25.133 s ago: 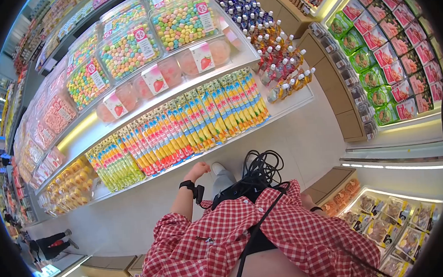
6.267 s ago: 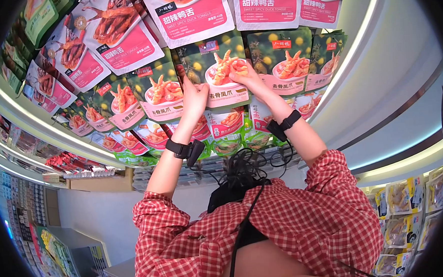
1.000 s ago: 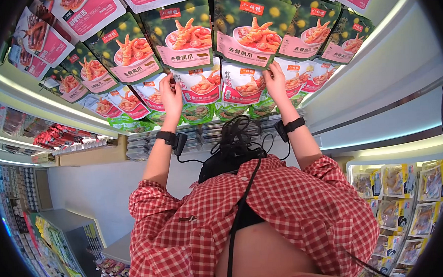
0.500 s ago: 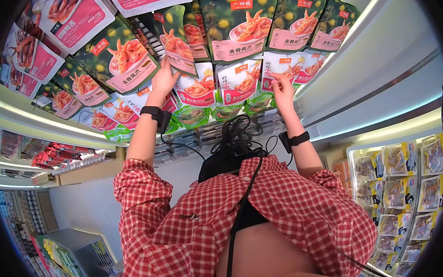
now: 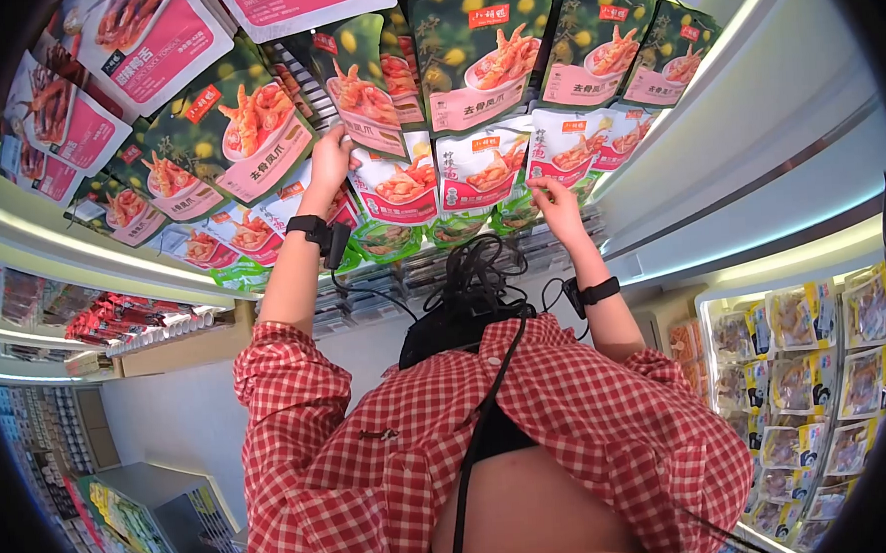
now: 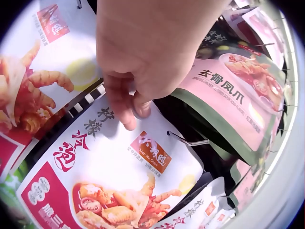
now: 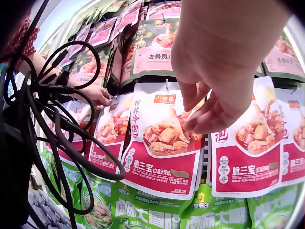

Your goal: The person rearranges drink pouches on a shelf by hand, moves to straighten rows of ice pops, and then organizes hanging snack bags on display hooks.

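In the head view my left hand (image 5: 329, 167) reaches up beneath a green pouch (image 5: 361, 95) that hangs turned sideways. The left wrist view shows its bent thumb and finger pinching a white snack pouch (image 6: 143, 167) with chicken feet printed on it, near the top edge. A metal hook (image 6: 190, 141) pokes out of that pouch's upper part. My right hand (image 5: 560, 210) hovers before the row of white pouches, its fingers loosely bent and holding nothing. Seen from the right wrist, its fingertips overlap a white pouch (image 7: 164, 138).
More green pouches (image 5: 592, 53) and pink duck-tongue pouches (image 5: 155, 36) hang around and above. Bright green bags (image 7: 143, 205) fill the row below. Black cables (image 5: 473, 275) dangle at my chest. A lit shelf of clear yellow-labelled packs (image 5: 798, 358) stands on the right.
I have come from the candy shelves to this rack. Both hands earlier held a green pouch. Since a second ago, the left hand moved in as one green pouch turned aside; the right lowered.
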Action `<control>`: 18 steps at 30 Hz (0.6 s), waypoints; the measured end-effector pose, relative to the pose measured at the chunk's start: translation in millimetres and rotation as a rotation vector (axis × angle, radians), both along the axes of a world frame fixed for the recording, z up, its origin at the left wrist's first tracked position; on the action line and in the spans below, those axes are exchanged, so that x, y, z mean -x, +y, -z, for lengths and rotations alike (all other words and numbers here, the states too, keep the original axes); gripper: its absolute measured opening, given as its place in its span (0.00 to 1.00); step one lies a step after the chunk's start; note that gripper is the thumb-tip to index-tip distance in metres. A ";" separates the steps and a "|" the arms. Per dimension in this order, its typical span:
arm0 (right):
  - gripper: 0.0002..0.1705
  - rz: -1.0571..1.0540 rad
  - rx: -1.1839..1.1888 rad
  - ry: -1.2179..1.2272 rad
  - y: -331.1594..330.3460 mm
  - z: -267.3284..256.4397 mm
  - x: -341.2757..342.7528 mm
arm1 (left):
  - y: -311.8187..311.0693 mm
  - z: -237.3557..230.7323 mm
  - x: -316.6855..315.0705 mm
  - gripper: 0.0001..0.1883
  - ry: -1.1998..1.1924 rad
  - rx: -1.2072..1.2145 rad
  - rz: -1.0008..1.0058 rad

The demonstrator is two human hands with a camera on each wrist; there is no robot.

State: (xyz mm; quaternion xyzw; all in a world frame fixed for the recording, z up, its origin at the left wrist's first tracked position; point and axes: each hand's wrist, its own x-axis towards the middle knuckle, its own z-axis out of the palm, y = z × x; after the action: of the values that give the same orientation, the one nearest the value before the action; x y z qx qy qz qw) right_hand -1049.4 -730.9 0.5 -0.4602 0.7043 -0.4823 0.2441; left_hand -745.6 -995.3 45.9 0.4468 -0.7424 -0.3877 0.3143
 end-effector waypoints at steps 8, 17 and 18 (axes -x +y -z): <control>0.12 -0.144 0.006 -0.002 -14.1 -21.0 -18.8 | 26.3 -1.5 -8.9 0.07 0.050 -0.053 0.003; 0.22 -0.519 0.263 0.525 -87.9 -97.4 -89.4 | 39.5 5.6 -14.1 0.10 0.078 0.156 -0.028; 0.23 -0.529 0.289 0.599 -101.9 -96.8 -96.1 | 34.0 9.4 -13.3 0.11 0.125 0.211 -0.062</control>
State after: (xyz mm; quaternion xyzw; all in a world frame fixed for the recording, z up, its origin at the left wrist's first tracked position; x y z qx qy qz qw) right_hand -953.3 -832.8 97.3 -0.7744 0.5269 -0.3417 0.0768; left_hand -732.3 -961.4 36.5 0.4092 -0.7439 -0.3246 0.4170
